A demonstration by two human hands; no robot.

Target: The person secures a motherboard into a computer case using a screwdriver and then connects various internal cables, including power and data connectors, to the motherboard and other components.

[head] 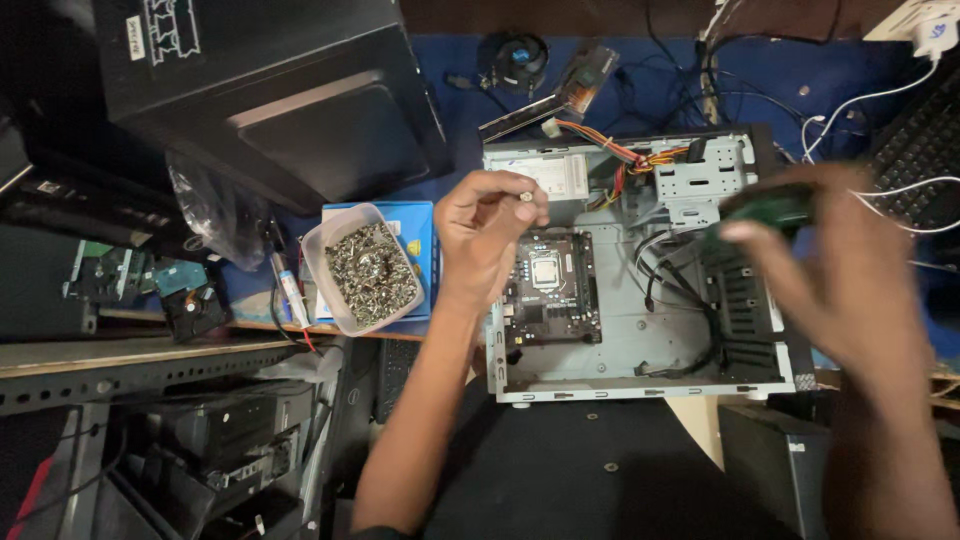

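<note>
Pinching a small pale screw (524, 196) between thumb and fingertips, the left hand (487, 232) hovers over the near-left part of an open computer case (640, 345) lying flat on the blue surface (465, 110). Fingers curled in tight, narrow grip, holding the screw at its upper edge.

Just below and to the right of the left hand: a dark circuit board (552, 288) inside the case, square silver chip socket at its middle. Beyond the hand, a silver power box with a bundle of red, yellow and orange wires (625, 155) running right.

Right hand (835, 270) blurred, raised over the right side of the case. It closes around a dark green handle (770, 207), likely a screwdriver; tip not visible. Thumb lies across the handle.

Left of the left hand, near but apart: a clear plastic tub of loose screws (362, 272), sitting on a blue box (420, 232). Further left, a crumpled clear bag (215, 215) and a hard drive (195, 300) at the surface edge. Far beyond the left hand, a big black case (270, 90), and a round fan (520, 60). White cables (870, 100) trail past the right hand toward a keyboard (920, 150).
</note>
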